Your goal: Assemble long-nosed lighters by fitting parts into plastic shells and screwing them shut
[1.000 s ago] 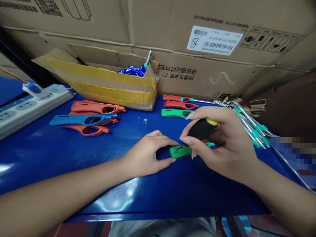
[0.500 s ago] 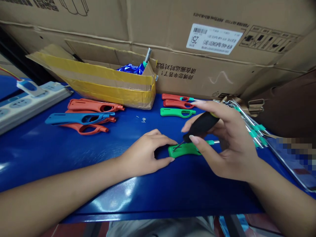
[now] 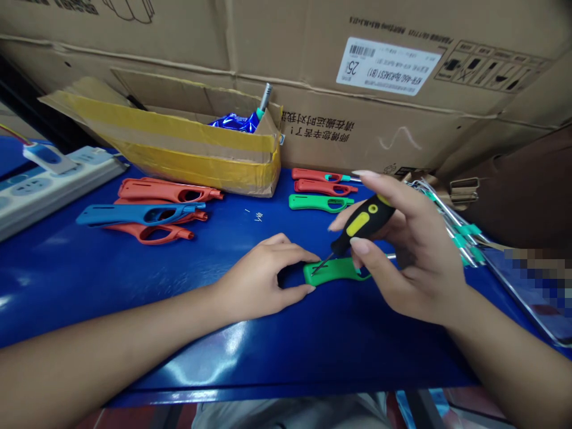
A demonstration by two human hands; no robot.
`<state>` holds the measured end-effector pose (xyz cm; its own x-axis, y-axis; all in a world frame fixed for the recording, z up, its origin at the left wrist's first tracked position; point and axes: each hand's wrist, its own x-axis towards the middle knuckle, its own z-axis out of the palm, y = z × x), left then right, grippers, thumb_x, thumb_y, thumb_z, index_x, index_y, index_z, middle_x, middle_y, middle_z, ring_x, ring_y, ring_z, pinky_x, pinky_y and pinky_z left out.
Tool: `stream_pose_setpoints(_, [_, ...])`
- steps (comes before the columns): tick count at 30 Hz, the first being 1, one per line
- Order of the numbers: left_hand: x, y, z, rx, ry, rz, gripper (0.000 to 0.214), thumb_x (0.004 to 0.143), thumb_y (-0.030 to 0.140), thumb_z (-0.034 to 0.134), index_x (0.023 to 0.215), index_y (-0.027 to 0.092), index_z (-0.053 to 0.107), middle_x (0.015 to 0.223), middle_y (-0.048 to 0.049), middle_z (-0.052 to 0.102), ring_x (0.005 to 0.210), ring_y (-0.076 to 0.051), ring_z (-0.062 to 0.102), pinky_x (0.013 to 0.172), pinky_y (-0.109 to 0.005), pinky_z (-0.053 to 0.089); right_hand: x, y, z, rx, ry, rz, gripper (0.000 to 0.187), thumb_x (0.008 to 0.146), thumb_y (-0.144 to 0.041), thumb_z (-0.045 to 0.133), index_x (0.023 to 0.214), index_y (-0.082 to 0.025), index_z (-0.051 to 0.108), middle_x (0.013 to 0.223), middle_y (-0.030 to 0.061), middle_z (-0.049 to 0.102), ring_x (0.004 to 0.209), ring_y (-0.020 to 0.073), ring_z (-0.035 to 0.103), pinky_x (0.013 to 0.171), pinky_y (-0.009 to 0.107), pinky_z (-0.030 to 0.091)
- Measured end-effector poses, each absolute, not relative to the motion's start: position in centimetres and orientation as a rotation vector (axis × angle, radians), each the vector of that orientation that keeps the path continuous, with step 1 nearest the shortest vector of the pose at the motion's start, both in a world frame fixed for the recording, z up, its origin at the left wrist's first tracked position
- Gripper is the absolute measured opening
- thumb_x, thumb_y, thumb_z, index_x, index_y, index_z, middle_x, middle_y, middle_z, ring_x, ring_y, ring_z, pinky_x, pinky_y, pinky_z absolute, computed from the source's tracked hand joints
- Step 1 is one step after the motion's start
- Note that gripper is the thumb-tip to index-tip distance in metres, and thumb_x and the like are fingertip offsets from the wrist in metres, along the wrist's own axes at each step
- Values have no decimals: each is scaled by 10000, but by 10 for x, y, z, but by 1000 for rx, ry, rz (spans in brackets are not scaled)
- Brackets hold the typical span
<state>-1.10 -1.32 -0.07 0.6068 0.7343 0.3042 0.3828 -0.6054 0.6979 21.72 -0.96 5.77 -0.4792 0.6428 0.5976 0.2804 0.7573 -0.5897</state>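
Observation:
A green long-neck lighter [image 3: 333, 271] lies flat on the blue table, its metal tube pointing right and partly behind my right hand. My left hand [image 3: 263, 277] pinches the lighter's rounded left end between thumb and forefinger. In my right hand [image 3: 413, 256] is a black and yellow screwdriver [image 3: 363, 222], tilted, its handle between thumb and fingers. The screwdriver's tip touches the lighter near its left end; whether a screw sits there is too small to tell.
Behind my hands lie red and green lighter bodies [image 3: 319, 203]. Orange and blue bodies [image 3: 138, 214] are piled left. A taped carton [image 3: 201, 161], a power strip [image 3: 58, 185], metal lighter tubes [image 3: 460, 235], a phone-like device [image 3: 527, 292] and tiny white pieces [image 3: 258, 217] surround them.
The screwdriver handle has turned in my right fingers, so its yellow inlay now shows. My right thumb has shifted slightly upward. The left hand keeps its grip on the lighter.

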Motion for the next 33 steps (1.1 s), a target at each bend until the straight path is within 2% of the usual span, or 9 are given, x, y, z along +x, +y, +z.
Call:
stream_pose_setpoints(4, [-10,-13,0,2247,869,786,330,861,253,751,1184,215,693,1085,-37,761,966,-216,641,898,-367,517,219,-8,56,-672,-2086,341,763,822,-133,775,1481,-387,487,1407,28,635,908,216,724,718,354,637])
stream_pose_setpoints(7, [-11,-14,1,2246,868,769,294,862,243,747,1152,220,702,1089,-28,762,968,-217,635,898,-368,513,220,-9,55,-651,-2119,168,806,793,-179,826,1485,-418,487,1315,11,702,989,264,736,798,404,644])
stream_pose_setpoints(10, [-11,-14,0,2246,873,775,344,862,252,752,1198,207,690,1098,-35,760,981,-218,635,902,-369,513,220,-12,56,-642,-2111,391,740,887,-184,702,1535,-409,423,1452,29,611,1072,271,722,710,364,655])
stream_pose_setpoints(13, [-12,-14,0,2247,875,780,357,860,253,754,1207,206,687,1094,-40,760,982,-219,641,907,-369,513,219,-14,58,-682,-2067,599,681,924,-161,623,1530,-404,431,1493,29,573,1027,251,728,650,343,649])
stream_pose_setpoints(19, [-11,-14,1,2237,865,758,330,863,241,745,1188,217,690,1118,-27,762,975,-216,635,901,-362,503,223,-8,60,-573,-2164,134,703,783,-142,811,1422,-319,575,1200,43,759,893,237,751,777,361,634])
stream_pose_setpoints(24, [-11,-14,0,2245,871,762,361,858,246,755,1209,193,688,1113,-32,759,973,-213,627,900,-356,493,223,-13,61,-582,-2124,508,661,910,-93,585,1529,-285,450,1421,85,627,1060,233,708,814,364,631])
stream_pose_setpoints(26, [-11,-14,-1,2245,874,767,361,862,250,756,1211,186,690,1101,-34,760,975,-209,630,901,-348,492,221,-12,59,-629,-2074,567,609,930,-106,568,1505,-280,472,1379,97,639,1010,226,711,756,359,640])
stream_pose_setpoints(30, [-11,-14,-1,2253,861,774,364,862,234,755,1216,184,687,1119,-22,757,981,-198,626,910,-340,485,218,-6,57,-665,-2028,167,504,831,-198,785,1309,-251,634,1113,62,729,747,182,702,600,306,605])
stream_pose_setpoints(33, [-11,-14,-1,2255,855,771,358,865,233,751,1215,188,685,1123,-17,756,976,-198,622,910,-344,484,221,-5,58,-657,-2037,15,514,825,-309,811,1308,-262,641,1068,53,755,741,207,720,638,346,617])
